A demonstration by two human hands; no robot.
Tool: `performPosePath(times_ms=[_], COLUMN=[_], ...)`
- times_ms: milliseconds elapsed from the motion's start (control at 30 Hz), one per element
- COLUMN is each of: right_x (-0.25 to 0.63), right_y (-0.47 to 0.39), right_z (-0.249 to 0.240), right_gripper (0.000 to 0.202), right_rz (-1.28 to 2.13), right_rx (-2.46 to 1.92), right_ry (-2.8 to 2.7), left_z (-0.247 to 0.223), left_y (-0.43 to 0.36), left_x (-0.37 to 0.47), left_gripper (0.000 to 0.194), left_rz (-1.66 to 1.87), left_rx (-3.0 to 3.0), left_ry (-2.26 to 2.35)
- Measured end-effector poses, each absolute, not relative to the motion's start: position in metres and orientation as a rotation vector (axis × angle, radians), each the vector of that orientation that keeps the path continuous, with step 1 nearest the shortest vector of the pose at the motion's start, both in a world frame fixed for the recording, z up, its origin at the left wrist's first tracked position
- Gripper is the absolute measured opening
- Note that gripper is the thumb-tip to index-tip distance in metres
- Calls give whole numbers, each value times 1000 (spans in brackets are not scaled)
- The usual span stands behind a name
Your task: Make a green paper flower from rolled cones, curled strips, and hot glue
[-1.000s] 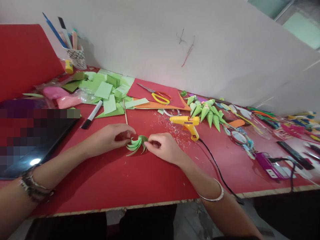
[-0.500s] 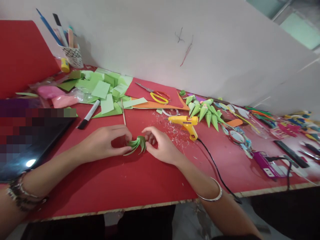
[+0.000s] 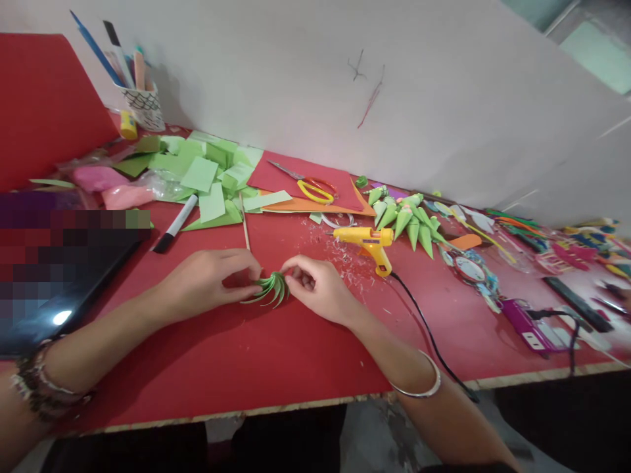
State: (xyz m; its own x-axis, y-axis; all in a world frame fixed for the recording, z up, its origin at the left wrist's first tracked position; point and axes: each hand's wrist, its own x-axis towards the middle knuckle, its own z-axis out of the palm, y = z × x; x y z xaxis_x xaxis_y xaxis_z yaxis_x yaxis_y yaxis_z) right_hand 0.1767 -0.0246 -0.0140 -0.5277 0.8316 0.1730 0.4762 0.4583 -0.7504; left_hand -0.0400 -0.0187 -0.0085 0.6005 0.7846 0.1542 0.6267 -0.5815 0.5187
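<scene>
A small green curled paper piece (image 3: 273,289) with several thin strips is between my two hands, just above the red table (image 3: 256,368). My left hand (image 3: 211,279) pinches its left side between thumb and fingers. On its right side, my right hand (image 3: 315,289) holds the edge with thumb and index finger, the other fingers curled in. A thin wooden stick (image 3: 245,223) lies behind the paper piece. To the right of my right hand rests a yellow glue gun (image 3: 367,243), its nozzle pointing left.
Green paper pieces (image 3: 200,171), scissors (image 3: 310,187) on red paper and green paper cones (image 3: 409,217) lie along the wall. A marker (image 3: 176,223) and a dark screen (image 3: 73,282) are at left. At right sit a purple power strip (image 3: 527,328) and the glue gun's black cord (image 3: 419,315).
The paper piece's strips are spread a little more between my fingers. My right hand's fingertips have closed in on its edge. The view has shifted slightly.
</scene>
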Motion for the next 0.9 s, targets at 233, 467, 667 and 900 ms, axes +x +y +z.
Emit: performPosePath(times_ms=[233,467,667,900], right_x=[178,181,180,179], right_y=[-24,-24,-26,-27], right_z=[-12,-12,-12,-10], right_gripper=[12,10,8,10], right_rz=[876,792,745,701], right_rx=[-1098,-1128,-1130,-1090], right_ry=[-2237,-2310,-2348,-2391], left_z=[-10,-12,-11,-12], left_y=[-19,-18,-18,-18], left_x=[-39,-40,-38,-37], left_gripper=[19,21,22,22], left_rz=[537,499,513,534], left_rx=[2504,2549,2551,2490], left_ry=[1016,1031,1043,1039])
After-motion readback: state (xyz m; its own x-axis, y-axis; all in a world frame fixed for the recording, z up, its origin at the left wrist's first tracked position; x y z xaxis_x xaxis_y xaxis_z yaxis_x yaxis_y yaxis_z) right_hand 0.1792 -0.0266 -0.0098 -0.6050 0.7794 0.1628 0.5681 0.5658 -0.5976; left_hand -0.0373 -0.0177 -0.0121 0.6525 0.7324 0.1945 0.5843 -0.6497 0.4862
